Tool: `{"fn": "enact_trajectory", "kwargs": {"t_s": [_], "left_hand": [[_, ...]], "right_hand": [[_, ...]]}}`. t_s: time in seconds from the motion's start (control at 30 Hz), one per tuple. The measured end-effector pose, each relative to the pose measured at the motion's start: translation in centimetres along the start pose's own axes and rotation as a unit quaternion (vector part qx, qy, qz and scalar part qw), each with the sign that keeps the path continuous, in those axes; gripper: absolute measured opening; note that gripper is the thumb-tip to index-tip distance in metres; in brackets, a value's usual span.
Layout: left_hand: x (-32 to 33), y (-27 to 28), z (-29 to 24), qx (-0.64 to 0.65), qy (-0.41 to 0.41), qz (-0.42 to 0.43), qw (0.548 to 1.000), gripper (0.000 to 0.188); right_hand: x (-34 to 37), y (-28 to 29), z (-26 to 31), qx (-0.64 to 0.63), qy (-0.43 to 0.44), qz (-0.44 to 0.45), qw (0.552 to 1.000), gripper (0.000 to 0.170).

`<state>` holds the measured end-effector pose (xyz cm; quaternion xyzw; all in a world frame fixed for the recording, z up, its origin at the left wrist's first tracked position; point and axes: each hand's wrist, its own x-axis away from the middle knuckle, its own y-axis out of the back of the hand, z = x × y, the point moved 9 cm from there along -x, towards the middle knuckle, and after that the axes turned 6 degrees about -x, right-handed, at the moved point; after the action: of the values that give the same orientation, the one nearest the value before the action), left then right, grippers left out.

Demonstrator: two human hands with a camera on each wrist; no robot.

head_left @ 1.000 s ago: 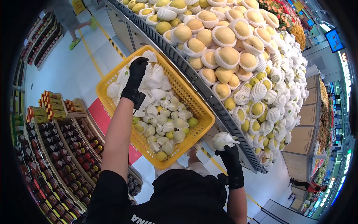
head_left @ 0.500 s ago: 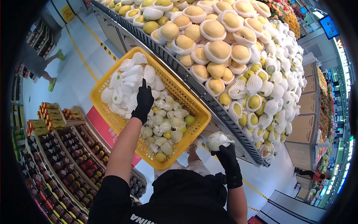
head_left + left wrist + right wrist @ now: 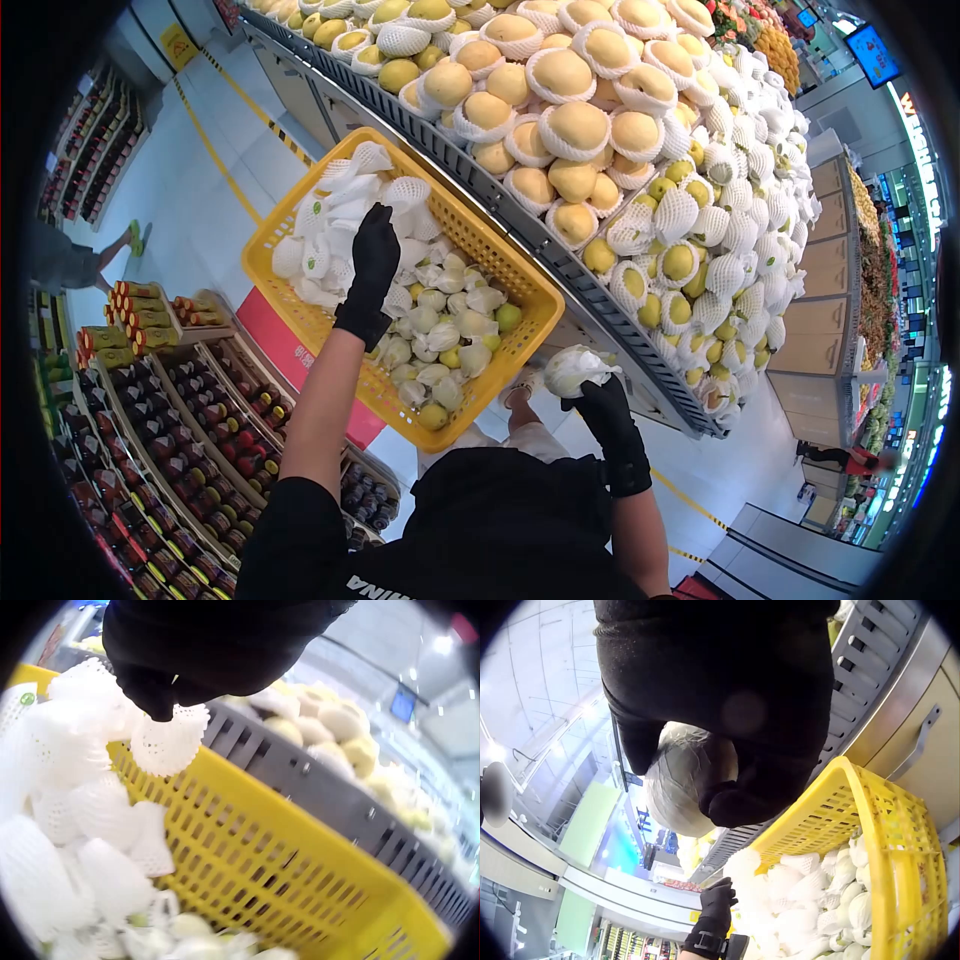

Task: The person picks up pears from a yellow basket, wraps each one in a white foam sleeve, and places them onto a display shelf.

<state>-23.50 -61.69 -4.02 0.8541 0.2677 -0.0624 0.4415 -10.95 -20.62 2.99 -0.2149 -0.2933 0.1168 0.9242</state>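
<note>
Head view: pinching a foam sleeve (image 3: 171, 746) between left fingers (image 3: 154, 701), with the yellow basket (image 3: 470, 235) beneath; gripping a wrapped fruit (image 3: 570, 372) in right fingers (image 3: 605, 400), probably to keep its loose wrap (image 3: 603, 368) gathered.

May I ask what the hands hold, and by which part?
Left hand pinches a white foam net sleeve by its edge; right hand grips a round, pale wrapped fruit by its sides.

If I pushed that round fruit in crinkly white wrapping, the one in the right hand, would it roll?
The round, white-wrapped fruit would probably roll, being nearly ball-shaped. Its loose, crinkled wrapper might catch, making it wobble.
</note>
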Motion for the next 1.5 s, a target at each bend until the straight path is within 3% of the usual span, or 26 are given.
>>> {"fn": "enact_trajectory", "kwargs": {"t_s": [0.13, 0.23, 0.27, 0.37, 0.57, 0.63, 0.67, 0.8, 0.9, 0.93, 1.03, 1.07, 1.17, 1.2, 1.27, 1.33, 1.4, 1.5], "left_hand": [[1.2, 3.3, -1.7, 0.272, 0.121, 0.044, 0.954, 0.027], [3.0, 4.0, -2.5, 0.451, 0.190, 0.117, 0.864, 0.026], [3.5, 4.7, -3.1, 0.440, 0.215, 0.077, 0.869, 0.028], [5.1, 4.5, -3.5, 0.462, 0.262, 0.073, 0.844, 0.031], [6.7, 4.8, -8.0, 0.425, 0.159, 0.106, 0.885, 0.023], [8.2, 4.0, -9.8, 0.501, 0.230, 0.141, 0.822, 0.020], [8.7, 4.0, -10.8, 0.502, 0.253, 0.143, 0.815, 0.018], [10.1, 4.4, -16.5, 0.455, 0.228, 0.161, 0.846, 0.017], [11.4, 2.9, -20.3, 0.490, 0.203, 0.189, 0.827, 0.016], [11.8, 2.5, -21.6, 0.491, 0.194, 0.188, 0.828, 0.015], [12.8, 1.3, -25.1, 0.503, 0.193, 0.184, 0.822, 0.013], [13.1, 0.6, -25.5, 0.476, 0.177, 0.218, 0.834, 0.017], [13.3, 0.0, -29.2, 0.542, 0.164, 0.191, 0.802, 0.023], [13.3, -0.1, -30.2, 0.525, 0.162, 0.221, 0.805, 0.029], [12.8, 1.0, -33.6, 0.475, 0.063, 0.202, 0.854, 0.030], [13.0, 0.3, -34.5, 0.536, 0.130, 0.213, 0.807, 0.031], [12.5, 0.0, -36.1, 0.468, 0.014, 0.221, 0.856, 0.030], [12.5, -0.7, -36.2, 0.446, 0.056, 0.225, 0.864, 0.031]], "right_hand": [[0.0, -0.7, 0.1, -0.006, -0.002, 0.009, 1.000, 0.059], [-0.1, -1.2, 0.5, 0.001, -0.009, 0.020, 1.000, 0.058], [-0.3, -1.2, 0.5, 0.003, -0.011, 0.025, 1.000, 0.058], [-0.4, -1.7, 1.3, 0.012, -0.011, 0.034, 0.999, 0.052], [-1.0, -4.6, 6.0, 0.004, 0.074, 0.066, 0.995, 0.050], [-0.7, -4.6, 7.6, 0.046, 0.104, 0.051, 0.992, 0.053], [-0.3, -4.6, 8.6, 0.063, 0.111, 0.044, 0.991, 0.056], [1.2, -3.2, 13.0, 0.185, 0.248, -0.010, 0.951, 0.060], [1.7, -2.3, 14.5, 0.233, 0.241, 0.005, 0.942, 0.063], [1.0, -1.0, 13.8, 0.189, 0.206, 0.023, 0.960, 0.064], [2.0, 0.7, 14.7, 0.179, 0.214, 0.028, 0.960, 0.066], [2.7, 1.2, 15.3, 0.179, 0.217, 0.013, 0.959, 0.065], [4.0, 2.3, 17.2, 0.236, 0.238, 0.003, 0.942, 0.064], [3.9, 2.7, 17.5, 0.231, 0.235, 0.014, 0.944, 0.067], [3.8, 3.8, 17.3, 0.221, 0.224, 0.033, 0.949, 0.073], [4.1, 4.4, 17.7, 0.219, 0.224, 0.036, 0.949, 0.073], [3.9, 5.2, 18.2, 0.257, 0.246, 0.016, 0.934, 0.074], [4.4, 6.0, 18.5, 0.238, 0.248, 0.049, 0.938, 0.075]]}}
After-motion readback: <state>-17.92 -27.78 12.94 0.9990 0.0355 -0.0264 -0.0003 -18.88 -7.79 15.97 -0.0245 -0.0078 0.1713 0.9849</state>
